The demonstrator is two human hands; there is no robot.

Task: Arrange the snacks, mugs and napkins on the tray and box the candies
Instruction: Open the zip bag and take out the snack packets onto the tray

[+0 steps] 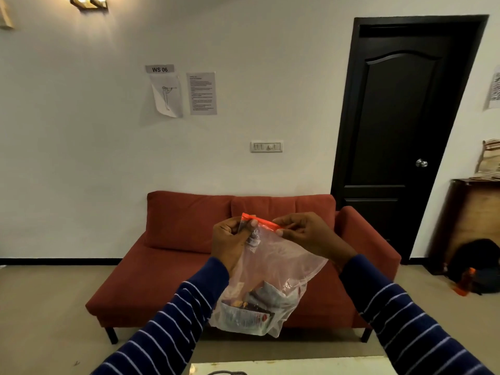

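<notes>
I see both hands raised in front of a red sofa (243, 255), holding up a clear plastic bag (273, 269) by its orange zip strip (263, 221). My left hand (230, 239) has its fingers (253, 222) pinched on the strip's left end; my right hand (305, 234) pinches the strip's right part. Snack packets (249, 312) sag in the bag's bottom, well below the fingers. A pale table (297, 365) edge shows lowest, beneath the bag.
</notes>
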